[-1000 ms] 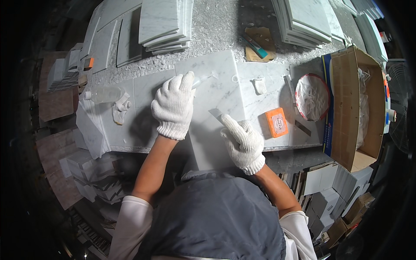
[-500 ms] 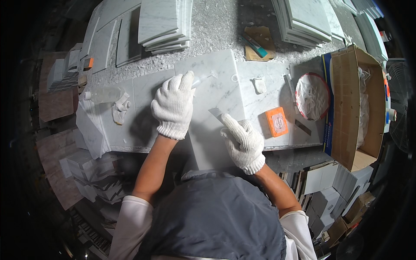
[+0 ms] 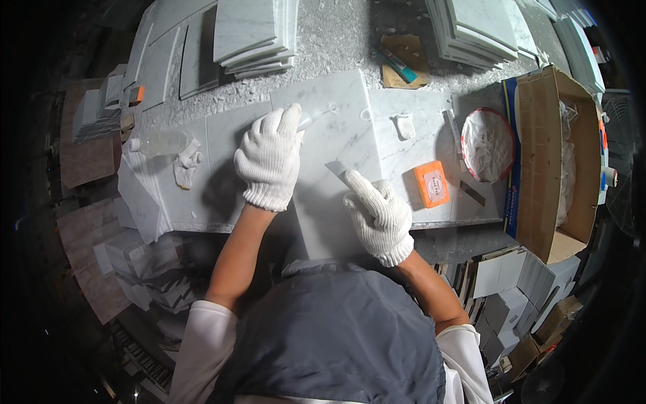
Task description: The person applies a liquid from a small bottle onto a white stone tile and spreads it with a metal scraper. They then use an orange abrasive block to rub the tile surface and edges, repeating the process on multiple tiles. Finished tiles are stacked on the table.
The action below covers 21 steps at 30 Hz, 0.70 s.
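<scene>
A grey-veined white marble slab (image 3: 336,195) lies in front of me, its near end reaching past the table edge toward my body. My left hand (image 3: 269,156), in a white knit glove, is closed around a small translucent squeeze bottle (image 3: 311,120) above the slab's left side. The bottle's narrow tip points right, toward the slab's far part; its body is mostly hidden by my fingers. In my gloved right hand (image 3: 379,217) is a flat metal scraper blade (image 3: 334,168), gripped over the slab's right edge. Its handle end is hidden.
Marble tiles stand stacked at the far left (image 3: 252,34) and far right (image 3: 474,34). Right of the slab are an orange block (image 3: 431,184), a red-rimmed round container (image 3: 486,145) and a cardboard box (image 3: 538,161). A clear bottle (image 3: 165,143) lies at left; a teal-handled cutter (image 3: 397,65) lies beyond.
The whole scene sits slightly higher in the picture. Both hands keep their grips, and the squeeze bottle's tip has shifted very slightly to the right.
</scene>
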### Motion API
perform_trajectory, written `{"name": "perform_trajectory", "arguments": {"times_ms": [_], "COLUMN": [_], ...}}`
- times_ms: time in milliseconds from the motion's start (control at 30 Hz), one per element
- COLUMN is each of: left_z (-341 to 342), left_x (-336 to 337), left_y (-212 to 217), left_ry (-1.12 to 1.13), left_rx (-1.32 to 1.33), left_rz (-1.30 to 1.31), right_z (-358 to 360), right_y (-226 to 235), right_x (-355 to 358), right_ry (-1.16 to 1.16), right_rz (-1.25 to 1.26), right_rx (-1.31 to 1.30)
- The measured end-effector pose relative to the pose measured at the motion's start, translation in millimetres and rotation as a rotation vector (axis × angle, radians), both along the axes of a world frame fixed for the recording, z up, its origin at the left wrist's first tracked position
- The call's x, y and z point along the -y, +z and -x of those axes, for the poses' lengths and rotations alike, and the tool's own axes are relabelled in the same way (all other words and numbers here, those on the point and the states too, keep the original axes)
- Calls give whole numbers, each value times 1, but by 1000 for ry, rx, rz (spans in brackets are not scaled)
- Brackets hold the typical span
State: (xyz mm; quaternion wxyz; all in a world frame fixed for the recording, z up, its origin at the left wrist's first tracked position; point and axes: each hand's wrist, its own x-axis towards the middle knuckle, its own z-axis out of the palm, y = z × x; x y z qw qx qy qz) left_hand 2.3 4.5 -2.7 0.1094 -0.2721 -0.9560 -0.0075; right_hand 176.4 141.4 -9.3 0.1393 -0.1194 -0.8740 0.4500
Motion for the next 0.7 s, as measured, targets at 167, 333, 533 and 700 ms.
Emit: {"name": "perform_trajectory", "arguments": {"times_ms": [167, 333, 533, 700], "left_z": [5, 6, 4, -14], "left_x": [8, 18, 20, 19], "left_y": [-4, 3, 12, 6], "left_ry": [-43, 130, 227, 125], "left_rx": [-6, 406, 734, 828], "left_rz": [-159, -852, -1506, -1604], "right_z": [-2, -20, -42, -49], "right_y": [0, 6, 12, 19], "right_x": [-1, -5, -12, -18], "right_ry": [10, 107, 231, 234], "right_rz": [43, 74, 103, 163], "right_rx": [-21, -48, 18, 8]}}
